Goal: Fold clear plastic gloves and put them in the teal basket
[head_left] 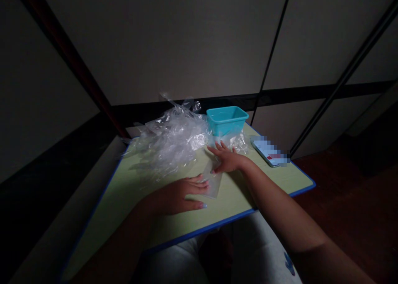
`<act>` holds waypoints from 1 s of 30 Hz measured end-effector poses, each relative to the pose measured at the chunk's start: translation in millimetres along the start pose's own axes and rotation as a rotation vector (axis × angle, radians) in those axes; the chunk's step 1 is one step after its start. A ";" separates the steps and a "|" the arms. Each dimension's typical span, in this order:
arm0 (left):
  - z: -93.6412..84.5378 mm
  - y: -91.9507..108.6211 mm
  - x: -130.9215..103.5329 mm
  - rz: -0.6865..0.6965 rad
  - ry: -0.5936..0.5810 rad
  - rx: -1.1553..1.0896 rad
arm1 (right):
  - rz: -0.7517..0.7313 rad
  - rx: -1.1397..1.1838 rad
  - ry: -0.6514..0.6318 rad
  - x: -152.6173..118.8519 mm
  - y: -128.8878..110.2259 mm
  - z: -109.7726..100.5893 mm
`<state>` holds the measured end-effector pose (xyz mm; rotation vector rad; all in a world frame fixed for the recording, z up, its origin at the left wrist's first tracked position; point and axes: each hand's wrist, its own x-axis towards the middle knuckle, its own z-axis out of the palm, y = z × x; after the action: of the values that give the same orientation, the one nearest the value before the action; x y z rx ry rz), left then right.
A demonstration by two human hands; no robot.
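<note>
A clear plastic bag [213, 188] lies flat on the pale green table [236, 199] in front of me. My left hand [183, 195] rests at its left edge, fingers stretched out and apart, the fingertips touching the plastic. Over the far part of the bag, my right hand [226, 158] is spread open, palm down. Neither hand grips anything. Beyond my left hand rises a loose heap of crumpled clear plastic bags [177, 137]. More crinkled plastic [239, 143] lies just past my right hand.
A turquoise plastic basket [228, 124] stands at the back of the table. To the right lies a phone [267, 151], its screen blurred out. The table has a blue edge [205, 229]. Behind it are large cabinet panels [186, 47]. The light is dim.
</note>
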<state>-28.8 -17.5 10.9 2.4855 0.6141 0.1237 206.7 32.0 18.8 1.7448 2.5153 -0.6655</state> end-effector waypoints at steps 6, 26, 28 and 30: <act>-6.6 6.1 0.3 0.009 -0.062 0.003 | 0.003 0.006 -0.009 -0.3 0.2 -0.3; -1.0 18.8 -0.3 -0.049 -0.225 0.028 | 0.006 0.012 -0.015 -0.7 -0.5 -1.7; -0.7 18.6 -0.2 -0.048 -0.225 0.026 | 0.008 0.011 -0.014 0.1 -0.1 -1.1; -0.4 18.2 -0.4 -0.044 -0.222 0.015 | 0.007 0.014 -0.012 0.9 0.2 -0.2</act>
<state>-22.0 -30.8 21.3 2.4538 0.5766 -0.1726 206.6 32.9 18.7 1.7480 2.5012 -0.6931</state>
